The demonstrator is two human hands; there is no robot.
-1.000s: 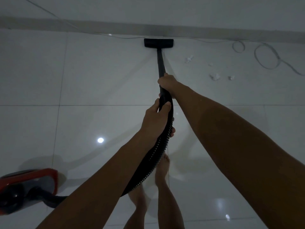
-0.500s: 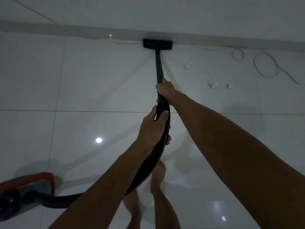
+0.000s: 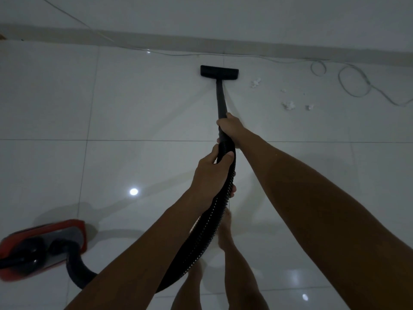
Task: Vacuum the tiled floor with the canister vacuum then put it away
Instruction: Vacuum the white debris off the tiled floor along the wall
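A black floor nozzle [image 3: 219,71] rests flat on the white tiled floor [image 3: 138,104], a short way from the wall base. Its black wand [image 3: 220,99] runs back toward me. My right hand [image 3: 231,128] grips the wand's lower end. My left hand [image 3: 211,173] is closed around the ribbed black hose [image 3: 201,238] just behind it. The hose curves down and left to the red and black canister [image 3: 42,247] sitting on the floor at the lower left.
White scraps of debris [image 3: 289,105] lie on the tiles right of the nozzle. A thin loose cable [image 3: 353,83] loops along the wall base [image 3: 245,44] at the far right. My bare feet [image 3: 224,231] stand below the hose.
The nozzle has drawn back from the wall base toward me. The canister has slid further into view at the lower left. Both hands keep their grip.
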